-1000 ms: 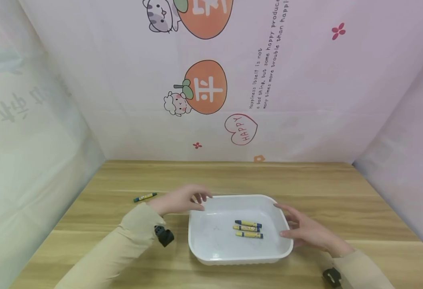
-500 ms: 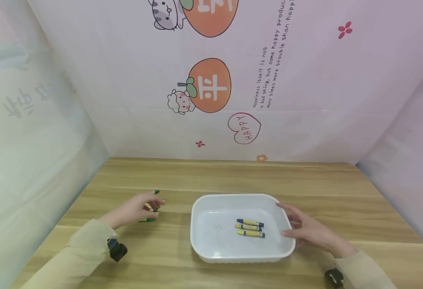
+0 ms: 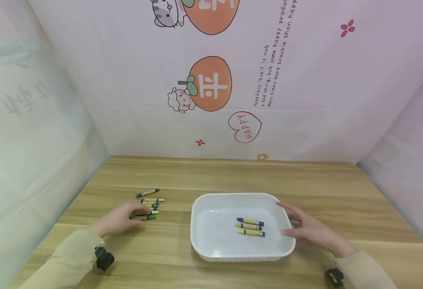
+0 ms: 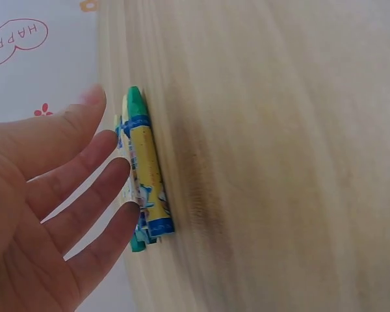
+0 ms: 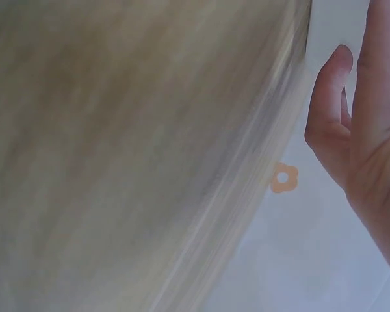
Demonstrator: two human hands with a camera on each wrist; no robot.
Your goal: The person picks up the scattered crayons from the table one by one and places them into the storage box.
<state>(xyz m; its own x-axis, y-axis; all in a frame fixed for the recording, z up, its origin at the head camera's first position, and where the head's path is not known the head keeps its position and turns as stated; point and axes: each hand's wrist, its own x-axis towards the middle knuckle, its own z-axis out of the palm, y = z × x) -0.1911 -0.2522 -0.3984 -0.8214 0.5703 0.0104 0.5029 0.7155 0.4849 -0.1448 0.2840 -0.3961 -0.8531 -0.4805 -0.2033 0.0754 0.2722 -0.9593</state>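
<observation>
My left hand [image 3: 119,218] is at the table's left side, beside a small row of yellow-wrapped crayons [image 3: 153,200]. In the left wrist view its fingers are loosely spread, fingertips right at a green crayon [image 4: 148,172], nothing gripped. Other crayons lie behind that one, partly covered by it and the fingers. A dark green crayon [image 3: 147,193] sits slightly apart at the back of the row. My right hand [image 3: 310,230] holds the right wall of a white plastic tray [image 3: 242,257], thumb and index finger over the rim. Three crayons [image 3: 250,233] with yellow wrappers lie inside the tray.
The wooden table [image 3: 182,172] ends at a printed white backdrop [image 3: 291,132]. White sheets hang along the left [image 3: 45,120] and right sides. Black camera mounts [image 3: 104,259] sit on both wrists.
My left hand has moved left from the tray's upper left rim to the crayons, then drawn slightly back from them, uncovering more of the row. The right hand stays on the tray.
</observation>
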